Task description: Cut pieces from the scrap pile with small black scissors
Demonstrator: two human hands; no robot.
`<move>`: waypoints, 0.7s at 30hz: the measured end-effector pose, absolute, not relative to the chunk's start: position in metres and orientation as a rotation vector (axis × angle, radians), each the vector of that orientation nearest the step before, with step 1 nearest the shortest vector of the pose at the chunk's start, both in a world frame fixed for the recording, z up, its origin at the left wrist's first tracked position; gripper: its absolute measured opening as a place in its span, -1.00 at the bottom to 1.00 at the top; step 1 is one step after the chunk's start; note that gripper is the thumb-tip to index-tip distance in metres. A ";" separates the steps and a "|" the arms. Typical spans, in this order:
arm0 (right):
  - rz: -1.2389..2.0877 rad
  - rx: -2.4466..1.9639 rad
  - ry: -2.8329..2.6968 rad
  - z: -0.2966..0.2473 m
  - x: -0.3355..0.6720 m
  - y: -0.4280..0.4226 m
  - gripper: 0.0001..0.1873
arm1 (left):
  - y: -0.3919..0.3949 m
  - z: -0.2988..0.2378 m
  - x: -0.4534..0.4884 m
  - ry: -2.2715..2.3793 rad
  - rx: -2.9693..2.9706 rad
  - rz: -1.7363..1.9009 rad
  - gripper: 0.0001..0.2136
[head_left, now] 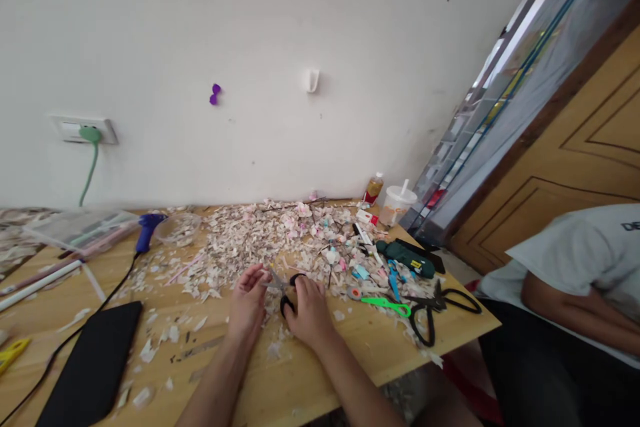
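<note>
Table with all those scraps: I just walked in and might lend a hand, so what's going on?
A person's right hand holds black-handled scissors, blades pointing toward the left hand, which seems to pinch something too small to make out. Pale scraps are spread over the table beyond the hands. Larger black scissors lie near the table's right edge.

Head-worn view, forward and down over the hands [312, 312]

The right hand [311, 310] is gripping black-handled scissors [277, 282], which are pointing towards the left hand [249, 297], and that hand is pinching something too small to tell [267, 275], while pale scraps [245, 233] are littering the wooden table [285, 383] and another person [575, 280] is sitting at the right.
</note>
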State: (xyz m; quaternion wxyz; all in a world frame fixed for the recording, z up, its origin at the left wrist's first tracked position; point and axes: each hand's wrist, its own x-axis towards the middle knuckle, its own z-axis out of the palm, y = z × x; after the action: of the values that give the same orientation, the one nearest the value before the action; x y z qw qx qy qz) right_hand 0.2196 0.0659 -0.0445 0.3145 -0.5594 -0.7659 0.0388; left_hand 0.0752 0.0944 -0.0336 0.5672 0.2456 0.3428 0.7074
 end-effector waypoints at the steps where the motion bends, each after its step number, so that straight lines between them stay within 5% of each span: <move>1: 0.099 -1.483 -2.012 -0.045 0.220 0.066 -0.67 | 0.094 -0.034 0.075 0.804 0.573 1.653 -0.62; 12: 0.070 -1.514 -2.007 -0.046 0.223 0.065 -0.86 | 0.091 -0.034 0.078 0.799 0.502 1.604 -0.61; 21: 0.095 -1.490 -2.007 -0.044 0.224 0.063 -0.72 | 0.089 -0.037 0.083 0.770 0.474 1.626 -0.62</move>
State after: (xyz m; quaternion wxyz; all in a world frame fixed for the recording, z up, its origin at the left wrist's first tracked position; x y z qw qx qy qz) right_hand 0.2239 0.0630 -0.0435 0.3148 -0.5653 -0.7616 0.0362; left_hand 0.0827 0.0895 -0.0366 0.5977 0.2044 0.3318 0.7006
